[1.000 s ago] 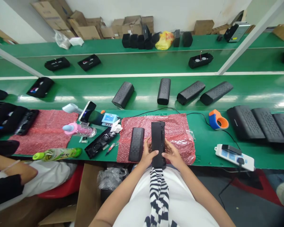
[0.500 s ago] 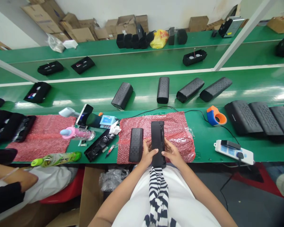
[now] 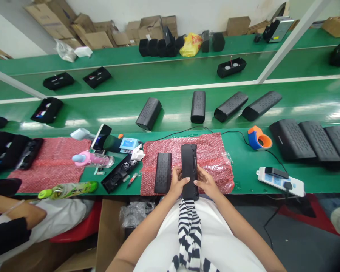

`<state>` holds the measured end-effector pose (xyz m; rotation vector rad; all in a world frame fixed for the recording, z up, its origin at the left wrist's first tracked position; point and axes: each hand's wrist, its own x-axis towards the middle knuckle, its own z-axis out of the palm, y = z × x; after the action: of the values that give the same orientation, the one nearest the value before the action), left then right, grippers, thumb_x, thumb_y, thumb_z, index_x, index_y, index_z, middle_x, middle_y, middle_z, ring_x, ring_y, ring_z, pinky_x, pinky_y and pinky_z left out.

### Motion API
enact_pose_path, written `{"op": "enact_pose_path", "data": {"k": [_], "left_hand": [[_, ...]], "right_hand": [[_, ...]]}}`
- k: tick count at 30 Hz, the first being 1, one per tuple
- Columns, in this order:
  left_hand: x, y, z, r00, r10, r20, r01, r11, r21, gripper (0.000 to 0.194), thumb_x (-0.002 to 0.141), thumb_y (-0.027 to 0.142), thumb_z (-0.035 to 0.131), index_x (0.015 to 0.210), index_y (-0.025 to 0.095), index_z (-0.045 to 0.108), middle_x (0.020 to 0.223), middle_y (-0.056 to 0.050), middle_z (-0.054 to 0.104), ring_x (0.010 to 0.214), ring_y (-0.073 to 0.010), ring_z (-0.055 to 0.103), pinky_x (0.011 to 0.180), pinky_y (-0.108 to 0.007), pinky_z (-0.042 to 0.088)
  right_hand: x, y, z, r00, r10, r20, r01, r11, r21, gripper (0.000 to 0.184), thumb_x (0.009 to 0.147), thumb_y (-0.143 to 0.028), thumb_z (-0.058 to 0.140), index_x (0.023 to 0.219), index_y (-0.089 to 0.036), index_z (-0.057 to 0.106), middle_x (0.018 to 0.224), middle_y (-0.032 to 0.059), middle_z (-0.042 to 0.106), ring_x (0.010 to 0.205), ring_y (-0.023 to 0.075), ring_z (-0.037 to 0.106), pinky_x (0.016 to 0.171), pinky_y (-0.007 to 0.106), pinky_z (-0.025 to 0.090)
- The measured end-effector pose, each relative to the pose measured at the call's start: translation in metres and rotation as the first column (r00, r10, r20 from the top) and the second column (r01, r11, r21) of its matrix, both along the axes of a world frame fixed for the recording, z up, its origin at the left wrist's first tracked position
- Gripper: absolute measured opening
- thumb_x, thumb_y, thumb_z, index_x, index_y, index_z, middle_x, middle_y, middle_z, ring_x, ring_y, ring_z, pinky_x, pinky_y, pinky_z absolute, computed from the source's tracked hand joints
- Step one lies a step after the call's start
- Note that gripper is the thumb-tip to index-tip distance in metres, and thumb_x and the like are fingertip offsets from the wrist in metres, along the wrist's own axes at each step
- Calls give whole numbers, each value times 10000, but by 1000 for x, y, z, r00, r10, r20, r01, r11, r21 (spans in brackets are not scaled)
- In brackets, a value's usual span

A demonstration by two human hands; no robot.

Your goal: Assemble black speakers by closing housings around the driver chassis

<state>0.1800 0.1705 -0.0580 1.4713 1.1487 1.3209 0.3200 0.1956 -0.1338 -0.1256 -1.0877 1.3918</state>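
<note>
A long black speaker (image 3: 188, 166) stands on end between my hands, close to my body at the bench edge. My left hand (image 3: 178, 184) is closed round its left side, thumb on the near face. On the other side my right hand (image 3: 206, 183) grips the right edge, where slots or ports show. The fingertips behind the speaker are partly hidden. A second black speaker (image 3: 163, 173), with a patterned face, lies just left of my left hand. Both are over a red bubble-wrap mat (image 3: 212, 151).
Left of the mat are an opened black speaker shell (image 3: 120, 173), a pink-topped bottle (image 3: 93, 159) and a small blue device (image 3: 129, 144). To the right are an orange-and-blue tape dispenser (image 3: 259, 138), a power strip (image 3: 282, 181) and several speakers (image 3: 293, 139). A co-worker's arm (image 3: 17, 207) is at left.
Speakers on the nearer green belt have shifted slightly right, and those on the farther strip slightly left. My hands keep the same hold on the speaker.
</note>
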Motion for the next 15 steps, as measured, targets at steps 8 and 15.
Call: {"op": "enact_pose_path", "data": {"k": [8, 15], "left_hand": [[1, 2, 2, 1000, -5, -11, 5, 1000, -4, 591, 588, 335, 736, 1017, 182, 360, 1013, -55, 552, 927, -186, 562, 837, -326, 439], [0, 1, 2, 1000, -7, -11, 7, 1000, -12, 595, 588, 332, 733, 1019, 177, 354, 1029, -62, 539, 938, -185, 555, 849, -329, 434]], "right_hand": [[0, 0, -1, 1000, 1, -20, -1, 1000, 16, 739, 744, -258, 786, 1403, -321, 458, 1426, 55, 423, 1300, 252, 432, 1110, 473, 326], [1, 1, 1, 1000, -12, 9, 12, 1000, 2, 785, 731, -290, 795, 1428, -275, 435, 1438, 82, 401, 1308, 271, 419, 1117, 477, 316]]}}
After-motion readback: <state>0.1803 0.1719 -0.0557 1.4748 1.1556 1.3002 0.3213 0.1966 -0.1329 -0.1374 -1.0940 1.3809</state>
